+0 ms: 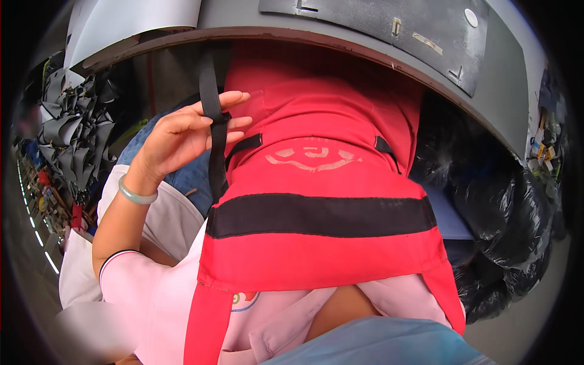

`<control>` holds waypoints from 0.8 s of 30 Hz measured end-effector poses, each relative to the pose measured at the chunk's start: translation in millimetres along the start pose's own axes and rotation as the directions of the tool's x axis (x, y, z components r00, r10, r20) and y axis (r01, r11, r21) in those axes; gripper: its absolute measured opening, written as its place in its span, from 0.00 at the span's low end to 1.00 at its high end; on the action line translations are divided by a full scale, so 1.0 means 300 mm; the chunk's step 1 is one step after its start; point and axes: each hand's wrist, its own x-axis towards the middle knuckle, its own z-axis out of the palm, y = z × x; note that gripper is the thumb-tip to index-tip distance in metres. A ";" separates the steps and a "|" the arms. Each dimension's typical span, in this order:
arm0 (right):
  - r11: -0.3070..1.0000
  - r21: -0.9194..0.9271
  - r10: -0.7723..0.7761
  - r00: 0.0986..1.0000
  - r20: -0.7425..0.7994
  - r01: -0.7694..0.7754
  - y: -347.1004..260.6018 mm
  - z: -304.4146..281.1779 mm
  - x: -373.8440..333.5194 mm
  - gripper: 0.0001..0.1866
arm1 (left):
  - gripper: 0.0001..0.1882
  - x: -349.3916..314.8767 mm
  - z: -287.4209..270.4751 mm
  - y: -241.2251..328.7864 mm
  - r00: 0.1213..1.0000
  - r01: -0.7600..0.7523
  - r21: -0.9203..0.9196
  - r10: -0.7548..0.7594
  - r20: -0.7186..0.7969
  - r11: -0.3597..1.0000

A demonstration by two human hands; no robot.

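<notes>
My left hand [182,131] is raised at the left, beside the red apron [304,267] I am wearing. A black webbing strap [210,88] runs between its fingers, with a small dark slider or knot where they cross it. The fingertips reach past the strap, towards the apron. Above the hand the strap goes up into the shadow under the table edge; below, it drops along the apron's side. A pale green bangle [137,190] circles my left wrist. My right hand is out of view.
A grey table [511,79] curves across the top, with a dark grey panel [377,24] and a white sheet [134,24] on it. Dark grey cut pieces [76,134] hang bunched at the left. Black plastic bags [505,219] stand at the right.
</notes>
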 end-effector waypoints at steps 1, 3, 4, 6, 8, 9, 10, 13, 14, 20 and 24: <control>1.000 0.007 0.003 1.000 0.005 -0.003 0.008 0.001 -0.001 0.20 | 0.32 -0.003 -0.001 -0.004 1.000 0.010 -0.080 -0.011 -0.013 0.997; 1.000 0.028 -0.004 1.000 0.014 0.004 0.033 0.016 0.008 0.20 | 0.28 -0.002 -0.031 -0.016 1.000 -0.001 -0.157 0.003 0.010 0.988; 0.999 0.038 -0.005 1.000 0.021 0.004 0.046 0.025 0.013 0.19 | 0.29 -0.003 -0.045 -0.015 1.000 0.004 -0.180 -0.005 0.000 0.984; 0.998 0.063 -0.004 1.000 0.030 0.002 0.070 0.042 0.023 0.19 | 0.32 0.004 -0.085 -0.017 0.998 0.029 -0.158 -0.038 -0.049 0.987; 0.996 0.092 -0.004 0.999 0.049 -0.001 0.089 0.059 0.034 0.19 | 0.26 0.016 -0.091 -0.028 0.994 0.055 -0.033 -0.058 -0.095 0.998; 0.994 0.110 -0.001 0.998 0.059 -0.005 0.097 0.072 0.041 0.19 | 0.25 0.026 -0.084 -0.032 0.992 0.076 0.051 -0.071 -0.102 0.996; 0.992 0.129 0.003 0.997 0.075 -0.013 0.108 0.083 0.047 0.19 | 0.22 0.032 -0.065 -0.045 0.981 0.115 0.082 -0.100 -0.166 0.990; 0.981 0.190 0.018 0.991 0.132 -0.044 0.121 0.103 0.067 0.19 | 0.24 0.035 -0.041 -0.074 0.980 0.197 0.229 -0.196 -0.027 0.953; 0.975 0.215 0.029 0.988 0.150 -0.061 0.129 0.108 0.072 0.19 | 0.29 0.032 -0.071 -0.071 0.957 0.287 0.215 -0.287 -0.034 0.933; 0.927 0.365 0.005 0.977 0.214 -0.085 0.109 0.112 0.028 0.18 | 0.43 0.042 -0.032 -0.091 0.948 0.315 0.163 -0.302 -0.101 0.935; 0.879 0.381 -0.219 0.952 -0.214 0.288 -0.164 0.031 -0.129 0.13 | 0.36 0.022 -0.052 -0.124 0.929 0.218 0.448 -0.043 -0.368 0.867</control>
